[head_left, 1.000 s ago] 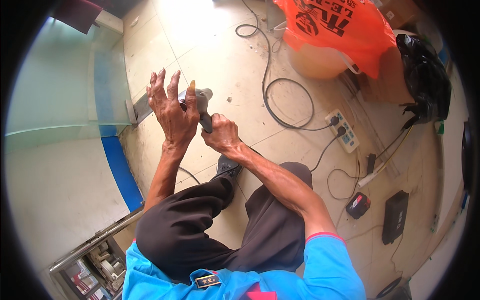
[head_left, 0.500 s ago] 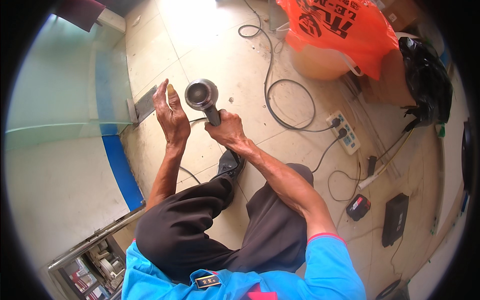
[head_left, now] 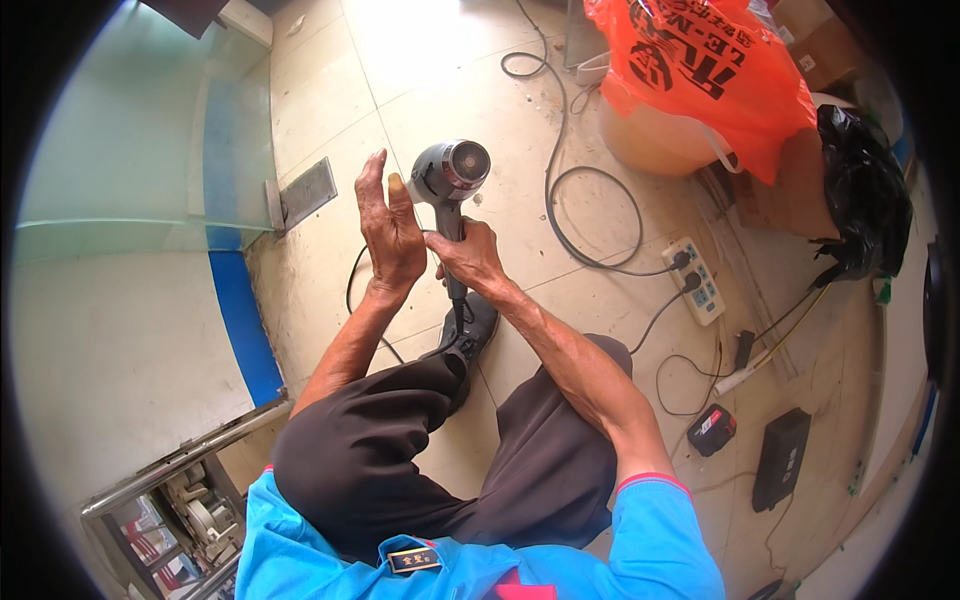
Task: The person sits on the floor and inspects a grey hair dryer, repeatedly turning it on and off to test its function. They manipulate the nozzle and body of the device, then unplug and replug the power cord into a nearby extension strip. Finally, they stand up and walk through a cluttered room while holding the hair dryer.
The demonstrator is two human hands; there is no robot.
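A grey hair dryer (head_left: 436, 178) stands upright in front of me, its round silver-rimmed end turned up and to the right. My right hand (head_left: 470, 256) is wrapped round its handle. Close on the dryer's left side, my left hand (head_left: 393, 240) is raised with its fingers stretched out, holding nothing; one fingertip looks yellowish. Whether that hand touches the dryer's body I cannot tell. A black cord (head_left: 356, 283) runs from the handle's lower end, over my dark shoe (head_left: 478, 325), and loops on the tiled floor.
On the right lie a white power strip (head_left: 694, 285) with two plugs, a red-and-black battery pack (head_left: 713, 430) and a black case (head_left: 782, 460). An orange bag (head_left: 745, 120) covers a tub (head_left: 645, 135) beside a black bag (head_left: 862, 190). A glass panel (head_left: 130, 170) rises at left.
The hair dryer has turned, its round end swinging from the left over to the right. My left hand has moved right, closer to it. The whole view has shifted slightly.
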